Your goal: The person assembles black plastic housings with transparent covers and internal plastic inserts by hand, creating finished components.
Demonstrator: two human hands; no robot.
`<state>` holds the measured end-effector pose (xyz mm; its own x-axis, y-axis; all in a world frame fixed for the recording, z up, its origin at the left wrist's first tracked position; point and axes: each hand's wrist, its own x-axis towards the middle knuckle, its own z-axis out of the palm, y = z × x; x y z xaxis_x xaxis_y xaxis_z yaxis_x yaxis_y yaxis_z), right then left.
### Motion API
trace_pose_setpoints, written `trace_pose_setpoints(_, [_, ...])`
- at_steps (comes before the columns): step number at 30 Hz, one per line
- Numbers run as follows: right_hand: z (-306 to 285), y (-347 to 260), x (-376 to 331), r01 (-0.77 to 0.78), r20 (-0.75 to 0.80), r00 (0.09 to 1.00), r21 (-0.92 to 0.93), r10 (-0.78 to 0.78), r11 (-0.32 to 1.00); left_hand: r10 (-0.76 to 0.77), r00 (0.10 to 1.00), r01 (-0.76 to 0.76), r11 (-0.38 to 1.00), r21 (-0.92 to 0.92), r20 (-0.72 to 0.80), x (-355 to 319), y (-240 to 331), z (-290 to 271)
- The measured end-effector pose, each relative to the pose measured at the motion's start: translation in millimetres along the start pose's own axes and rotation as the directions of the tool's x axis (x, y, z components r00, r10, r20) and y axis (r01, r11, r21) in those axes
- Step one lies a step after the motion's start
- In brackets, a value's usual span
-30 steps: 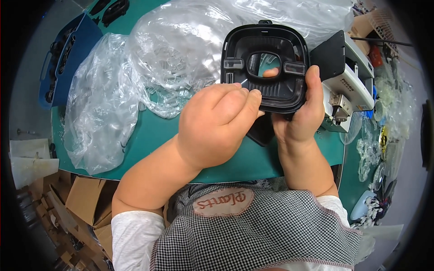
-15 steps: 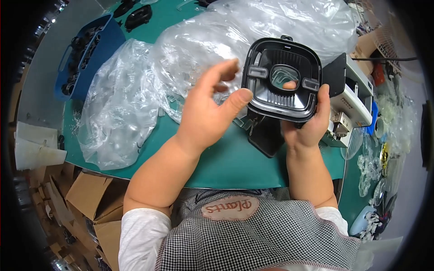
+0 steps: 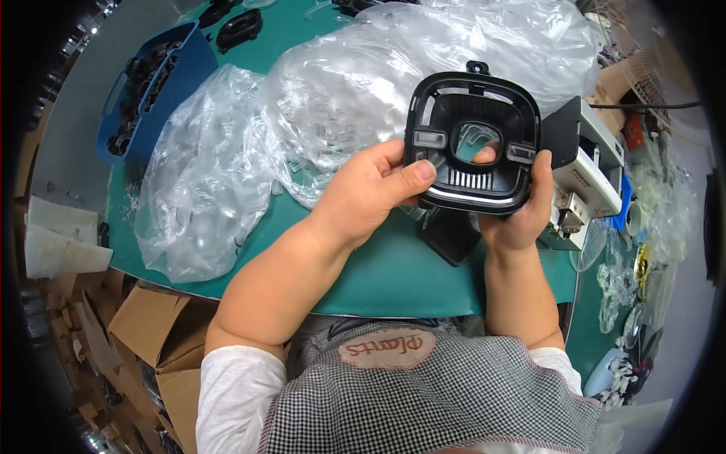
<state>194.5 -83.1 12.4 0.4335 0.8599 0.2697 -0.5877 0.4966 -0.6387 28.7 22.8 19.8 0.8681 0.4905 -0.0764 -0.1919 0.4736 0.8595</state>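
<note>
A squarish black plastic housing point(image 3: 454, 191) is held up over the bench between my two hands. It has rounded corners, a round hole in the middle, a small tab on top and a clear rectangular piece on either side. My left hand point(image 3: 370, 185) grips its left edge, thumb on the front face and fingers behind. On the lower right, my right hand point(image 3: 518, 219) supports it, thumb along the right edge, with a fingertip showing through the central hole. Below the housing, a flat black part point(image 3: 451, 238) lies on the green bench top point(image 3: 378, 280).
Clear plastic bags point(image 3: 340, 83) of transparent parts cover the middle and back. At the left stands a blue basket point(image 3: 181, 64) of small black parts. More black housings point(image 3: 239, 30) lie behind. A white machine point(image 3: 594, 178) stands right; a cardboard box point(image 3: 151, 321) sits below the bench's left edge.
My left hand, open and apart from the housing before, has moved right and closed on its left edge. The housing has tilted slightly and shifted a little down; my right hand keeps hold of it.
</note>
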Motion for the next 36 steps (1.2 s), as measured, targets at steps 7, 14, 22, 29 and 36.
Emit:
trace_pose_setpoints(7, [-3,-1,2,-0.004,0.011,1.0,-0.06,0.005,0.998,0.028,0.999,-0.028,1.0,0.007,-0.03,-1,1,4])
trace_pose_setpoints(14, [-3,0,4,-0.062,-0.01,0.998,-0.008,0.062,0.998,0.148,0.987,-0.138,0.98,0.145,-0.061,-1,-1,4])
trace_pose_setpoints(22, [7,12,8,-0.028,0.094,0.995,-0.113,0.039,0.993,0.126,0.98,-0.13,0.991,-0.014,-0.157,3,3,3])
trace_pose_setpoints(29, [6,1,10,-0.106,-0.124,0.989,-0.195,0.083,0.975,0.238,0.956,-0.199,0.956,0.217,-0.171,-2,9,-7])
trace_pose_setpoints(36, [-9,-12,14,-0.335,0.034,0.938,-0.154,0.344,0.93,0.165,0.978,-0.133,0.964,0.23,-0.128,-4,35,-26])
